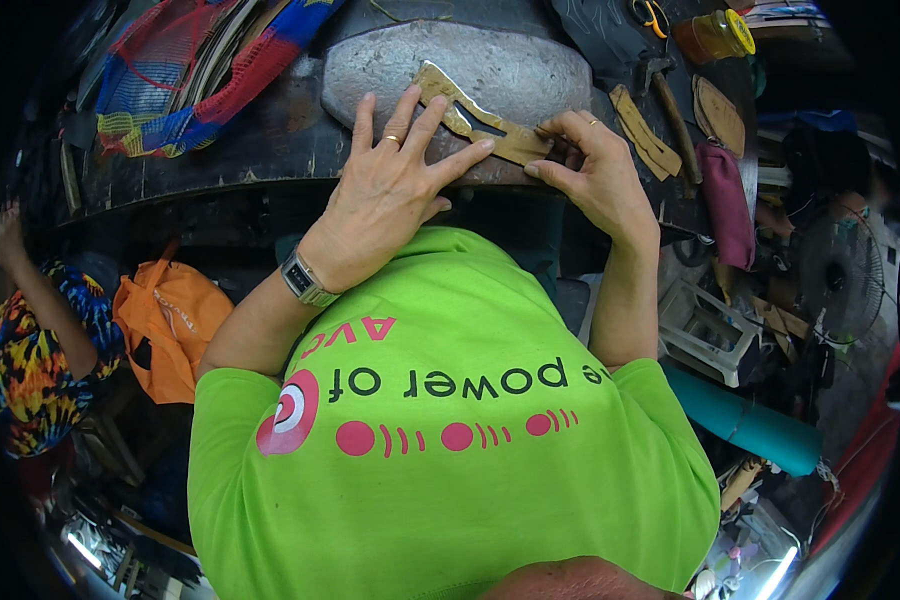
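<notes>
Tan cut-out piece [515,144] lies on grey slab [540,75]. Left hand [375,195], slab's near edge: fingers spread, touching piece. Right hand [602,172], slab's near-right edge: thumb and forefinger pinch piece's end.

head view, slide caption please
Left hand spread over a tan slotted piece, right hand at its end, grey slab beneath

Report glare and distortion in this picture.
Head view: white sheen edges the brown piece by the left hand; head view: light tubes glare near both lower corners; head view: the front edge of the dark table bows, and the rim falls to black.
</notes>
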A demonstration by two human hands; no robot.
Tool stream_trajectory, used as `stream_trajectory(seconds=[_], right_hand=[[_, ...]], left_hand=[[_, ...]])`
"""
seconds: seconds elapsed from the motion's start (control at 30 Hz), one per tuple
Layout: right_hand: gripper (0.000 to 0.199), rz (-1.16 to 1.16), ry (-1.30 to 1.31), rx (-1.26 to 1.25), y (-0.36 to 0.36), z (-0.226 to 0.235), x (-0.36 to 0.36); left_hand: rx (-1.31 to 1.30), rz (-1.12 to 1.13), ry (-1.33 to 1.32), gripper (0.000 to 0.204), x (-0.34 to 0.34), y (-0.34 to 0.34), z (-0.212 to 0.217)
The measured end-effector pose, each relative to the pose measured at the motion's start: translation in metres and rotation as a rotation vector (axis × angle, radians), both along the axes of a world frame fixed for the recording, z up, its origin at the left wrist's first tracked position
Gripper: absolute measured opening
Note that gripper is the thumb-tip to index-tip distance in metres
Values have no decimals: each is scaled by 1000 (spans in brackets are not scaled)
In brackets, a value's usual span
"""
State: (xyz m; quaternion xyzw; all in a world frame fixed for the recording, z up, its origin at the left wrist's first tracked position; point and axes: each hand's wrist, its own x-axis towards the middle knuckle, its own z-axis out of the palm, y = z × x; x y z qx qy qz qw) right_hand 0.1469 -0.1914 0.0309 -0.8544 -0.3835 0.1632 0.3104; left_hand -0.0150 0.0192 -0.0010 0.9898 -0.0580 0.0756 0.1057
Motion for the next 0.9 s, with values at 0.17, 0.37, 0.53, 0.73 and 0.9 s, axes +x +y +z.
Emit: stream_trajectory(seconds=[0.17,0.37,0.53,0.73,0.9], right_hand=[[36,17,52,32,-4,-4,4],[17,-147,161,473,-2,-10,16],[24,-160,102,724,11,-8,10],[18,-100,457,719,37,-19,-23],[14,-128,502,770,50,-28,-30]], left_hand=[[-40,-13,17,86,-1,0,2],[18,-65,26,79,2,4,7],[87,-66,36,81,3,2,6],[87,-52,29,80,2,0,4],[55,-47,16,74,2,0,3]])
